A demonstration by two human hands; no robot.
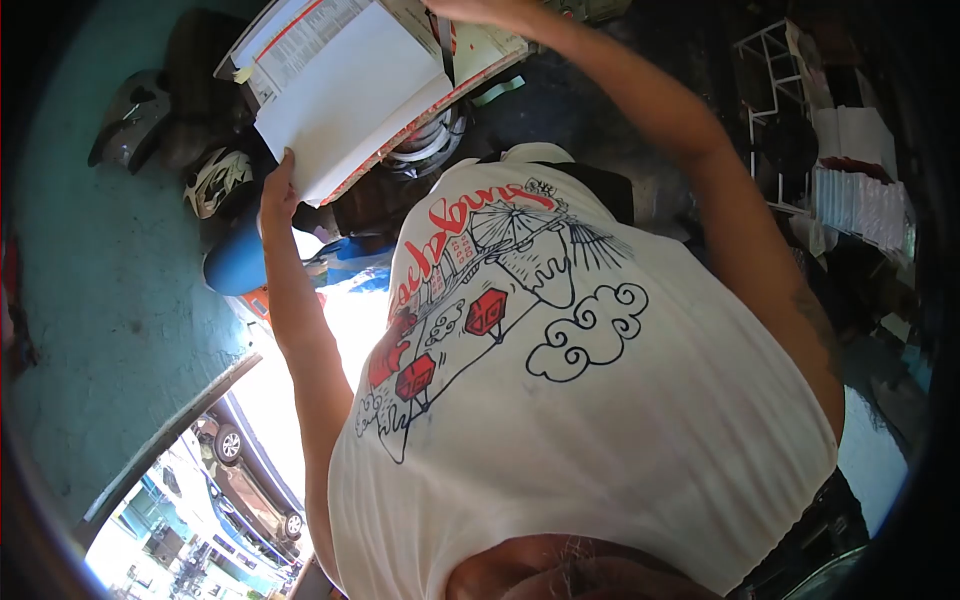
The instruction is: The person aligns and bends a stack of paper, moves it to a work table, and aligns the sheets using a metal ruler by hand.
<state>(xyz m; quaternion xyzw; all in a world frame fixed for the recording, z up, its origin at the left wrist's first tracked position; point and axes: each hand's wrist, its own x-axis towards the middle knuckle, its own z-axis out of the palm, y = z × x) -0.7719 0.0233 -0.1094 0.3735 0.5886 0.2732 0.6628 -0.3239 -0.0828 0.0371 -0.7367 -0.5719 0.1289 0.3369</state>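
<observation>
A stack of white paper (350,95) lies on a printed folder or calendar-like board (300,45) with red and grey print, tilted at the top of the view. My left hand (279,192) grips the stack's lower left corner, thumb on top, with the other fingers mostly hidden. Over the right part of the board is my right hand (480,8), cut off by the top edge of the frame, so its fingers cannot be made out. A dark strap or clip (443,45) stands near it, across the papers' right side.
My white printed shirt (600,420) fills the middle. Helmets (218,183) hang by the green wall (90,300) at left. A white rack (775,60) and stacked papers (860,205) are at right. Through an opening at lower left, parked cars (250,475) show.
</observation>
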